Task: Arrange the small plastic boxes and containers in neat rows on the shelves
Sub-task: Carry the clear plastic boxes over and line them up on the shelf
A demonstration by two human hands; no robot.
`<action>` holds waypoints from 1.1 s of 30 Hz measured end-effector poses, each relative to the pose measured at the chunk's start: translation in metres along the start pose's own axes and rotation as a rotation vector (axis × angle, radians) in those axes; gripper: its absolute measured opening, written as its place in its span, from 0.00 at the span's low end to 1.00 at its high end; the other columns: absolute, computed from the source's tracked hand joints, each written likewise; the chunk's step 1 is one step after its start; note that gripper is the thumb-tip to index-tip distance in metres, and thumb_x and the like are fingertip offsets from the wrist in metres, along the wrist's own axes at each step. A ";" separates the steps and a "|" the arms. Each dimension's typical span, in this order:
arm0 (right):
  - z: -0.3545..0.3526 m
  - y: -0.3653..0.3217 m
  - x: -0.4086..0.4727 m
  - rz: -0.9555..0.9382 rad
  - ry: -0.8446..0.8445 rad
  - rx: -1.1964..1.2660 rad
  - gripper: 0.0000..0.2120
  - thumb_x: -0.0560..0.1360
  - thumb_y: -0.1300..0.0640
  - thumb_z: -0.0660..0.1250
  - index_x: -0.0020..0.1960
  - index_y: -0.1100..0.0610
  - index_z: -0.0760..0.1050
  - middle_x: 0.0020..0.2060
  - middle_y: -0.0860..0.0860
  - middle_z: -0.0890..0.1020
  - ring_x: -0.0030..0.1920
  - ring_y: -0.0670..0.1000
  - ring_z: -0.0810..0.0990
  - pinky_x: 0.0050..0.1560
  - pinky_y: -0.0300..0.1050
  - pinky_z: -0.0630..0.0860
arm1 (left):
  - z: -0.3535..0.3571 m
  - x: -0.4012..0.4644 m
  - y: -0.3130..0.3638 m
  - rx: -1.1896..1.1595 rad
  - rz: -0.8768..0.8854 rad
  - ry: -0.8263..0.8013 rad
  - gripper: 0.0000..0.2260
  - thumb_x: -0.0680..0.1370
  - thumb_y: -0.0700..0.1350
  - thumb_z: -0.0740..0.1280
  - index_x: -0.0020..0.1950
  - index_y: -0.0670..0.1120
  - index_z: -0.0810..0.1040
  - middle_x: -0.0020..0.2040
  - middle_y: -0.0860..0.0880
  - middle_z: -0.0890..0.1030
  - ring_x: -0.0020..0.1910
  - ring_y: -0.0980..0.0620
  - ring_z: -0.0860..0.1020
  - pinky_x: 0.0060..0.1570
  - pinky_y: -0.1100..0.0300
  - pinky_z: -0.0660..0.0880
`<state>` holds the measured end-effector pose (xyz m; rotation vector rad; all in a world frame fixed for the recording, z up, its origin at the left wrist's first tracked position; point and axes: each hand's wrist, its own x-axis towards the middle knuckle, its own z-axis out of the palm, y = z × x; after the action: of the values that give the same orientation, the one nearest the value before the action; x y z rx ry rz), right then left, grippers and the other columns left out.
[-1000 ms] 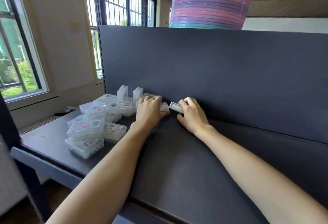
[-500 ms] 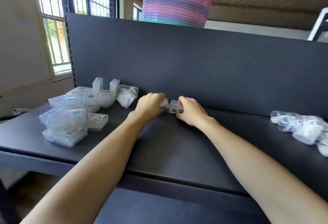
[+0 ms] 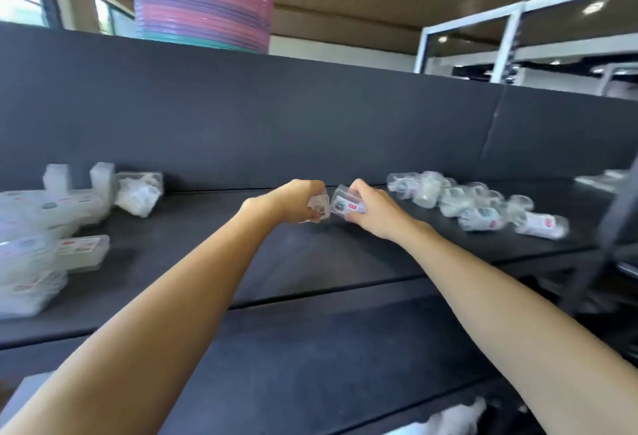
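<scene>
Both my hands reach to the middle of the dark shelf (image 3: pixel 310 262), close together near its back panel. My left hand (image 3: pixel 293 200) grips a small clear plastic box (image 3: pixel 319 207) with a printed label, mostly hidden by the fingers. My right hand (image 3: pixel 369 208) holds a second small clear box (image 3: pixel 347 205) with a red-and-white label; the two boxes almost touch. A heap of flat clear boxes (image 3: pixel 51 213) lies at the shelf's left end. Several round clear containers (image 3: pixel 476 207) are scattered at the right.
A tall stack of pink, purple and teal basins (image 3: pixel 203 3) stands on top of the back panel (image 3: pixel 276 117). A white shelving frame (image 3: pixel 511 24) rises at the far right. A lower dark shelf (image 3: pixel 328 358) juts out below, with white packaging (image 3: pixel 452 417) under it.
The view has swung to the right, bringing the round containers into sight. Both hands have carried their small boxes rightward along the shelf, away from the left heap, and stay side by side.
</scene>
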<state>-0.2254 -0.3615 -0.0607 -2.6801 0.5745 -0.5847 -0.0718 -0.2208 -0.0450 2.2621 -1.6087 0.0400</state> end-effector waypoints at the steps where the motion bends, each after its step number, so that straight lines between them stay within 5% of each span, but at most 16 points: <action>1: -0.008 0.007 -0.012 0.029 0.011 -0.025 0.14 0.77 0.54 0.70 0.57 0.52 0.67 0.54 0.50 0.77 0.51 0.54 0.76 0.50 0.51 0.73 | 0.002 0.005 0.012 -0.004 0.036 -0.045 0.14 0.74 0.46 0.72 0.56 0.51 0.72 0.53 0.51 0.77 0.49 0.48 0.75 0.45 0.55 0.73; 8: -0.059 0.053 -0.087 0.192 0.068 -0.123 0.17 0.77 0.54 0.72 0.61 0.51 0.69 0.61 0.50 0.76 0.59 0.53 0.75 0.59 0.51 0.74 | 0.024 0.032 0.090 0.008 0.212 -0.086 0.23 0.72 0.47 0.74 0.65 0.49 0.72 0.59 0.48 0.77 0.56 0.45 0.76 0.55 0.50 0.75; 13: -0.091 0.086 -0.129 0.262 0.112 -0.151 0.21 0.75 0.53 0.73 0.64 0.53 0.71 0.62 0.49 0.75 0.61 0.52 0.75 0.60 0.50 0.73 | 0.037 0.043 0.144 0.018 0.337 -0.089 0.20 0.74 0.48 0.72 0.64 0.48 0.72 0.55 0.49 0.76 0.49 0.48 0.72 0.46 0.57 0.68; 24: -0.177 0.183 -0.216 0.358 0.233 -0.150 0.22 0.73 0.54 0.75 0.64 0.52 0.72 0.57 0.49 0.77 0.54 0.50 0.78 0.53 0.49 0.77 | 0.074 0.079 0.301 0.200 0.536 -0.080 0.21 0.71 0.56 0.68 0.62 0.62 0.67 0.53 0.54 0.74 0.53 0.48 0.74 0.56 0.48 0.71; 29: -0.219 0.247 -0.263 0.393 0.246 -0.189 0.20 0.72 0.55 0.75 0.62 0.49 0.74 0.52 0.47 0.76 0.51 0.48 0.77 0.48 0.44 0.73 | 0.106 0.097 0.386 0.065 0.584 -0.208 0.19 0.74 0.45 0.69 0.64 0.52 0.71 0.54 0.50 0.76 0.55 0.47 0.73 0.51 0.54 0.71; 33: -0.250 0.299 -0.297 0.425 0.285 -0.214 0.23 0.73 0.54 0.75 0.66 0.50 0.74 0.52 0.49 0.73 0.53 0.51 0.77 0.57 0.52 0.75 | 0.135 0.113 0.450 0.019 0.640 -0.180 0.18 0.73 0.44 0.70 0.62 0.49 0.74 0.57 0.48 0.78 0.56 0.45 0.76 0.56 0.49 0.74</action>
<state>-0.6800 -0.5443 -0.0613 -2.5552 1.3111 -0.8204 -0.4704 -0.4927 -0.0211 1.7093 -2.3700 0.0147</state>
